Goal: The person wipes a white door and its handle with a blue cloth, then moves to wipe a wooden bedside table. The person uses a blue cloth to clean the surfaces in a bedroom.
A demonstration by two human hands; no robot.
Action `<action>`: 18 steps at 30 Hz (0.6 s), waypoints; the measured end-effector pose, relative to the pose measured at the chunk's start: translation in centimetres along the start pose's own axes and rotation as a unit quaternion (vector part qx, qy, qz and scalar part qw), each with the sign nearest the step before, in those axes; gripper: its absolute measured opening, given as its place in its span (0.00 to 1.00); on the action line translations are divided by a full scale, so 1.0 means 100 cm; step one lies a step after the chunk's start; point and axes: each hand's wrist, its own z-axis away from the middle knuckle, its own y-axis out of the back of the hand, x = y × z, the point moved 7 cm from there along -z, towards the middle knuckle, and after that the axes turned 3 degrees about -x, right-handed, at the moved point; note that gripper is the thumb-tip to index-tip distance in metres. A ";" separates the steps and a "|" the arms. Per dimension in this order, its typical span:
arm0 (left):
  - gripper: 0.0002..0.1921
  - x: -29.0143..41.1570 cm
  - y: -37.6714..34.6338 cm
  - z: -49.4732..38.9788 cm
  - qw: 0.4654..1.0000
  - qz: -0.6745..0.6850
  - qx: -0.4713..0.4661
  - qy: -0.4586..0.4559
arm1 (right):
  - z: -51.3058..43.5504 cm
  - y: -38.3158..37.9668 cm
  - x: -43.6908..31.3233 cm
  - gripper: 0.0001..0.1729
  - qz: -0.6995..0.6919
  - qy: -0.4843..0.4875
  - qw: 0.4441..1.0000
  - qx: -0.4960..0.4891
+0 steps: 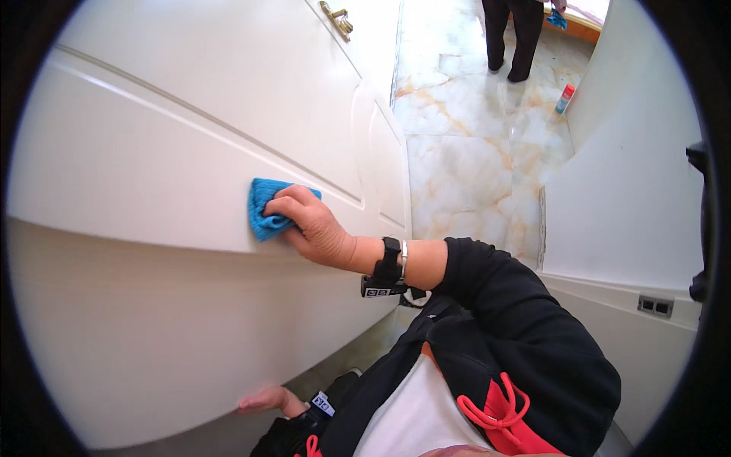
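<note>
My right hand [317,228] presses a folded blue cloth [265,200] against the white panelled door [171,165], near the groove of a raised panel. The fingers are bent over the cloth and hide part of it. Lower left, my left hand [265,398] is at the outer edge of a plain white surface [171,320] beside the door face. Its fingers are partly hidden, so its grip is unclear. Black straps circle both wrists.
A brass-coloured door handle [337,21] juts from the door. Beyond, another person's dark trousers [514,34] and a blue cloth [556,20] show. A red-capped spray can [564,99] stands on the marble-patterned floor [457,165] by the wall. A socket plate [655,306] is at right.
</note>
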 end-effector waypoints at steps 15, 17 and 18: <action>0.33 0.014 0.070 0.082 0.936 -0.305 0.155 0.083 | 0.032 0.037 0.064 0.19 0.031 0.161 0.972 -0.171; 0.34 0.019 0.064 0.078 0.934 -0.305 0.163 0.087 | 0.049 0.048 0.103 0.20 0.050 0.086 0.975 -0.201; 0.34 0.022 0.062 0.077 0.934 -0.302 0.165 0.091 | 0.052 0.054 0.122 0.20 0.069 0.037 0.977 -0.198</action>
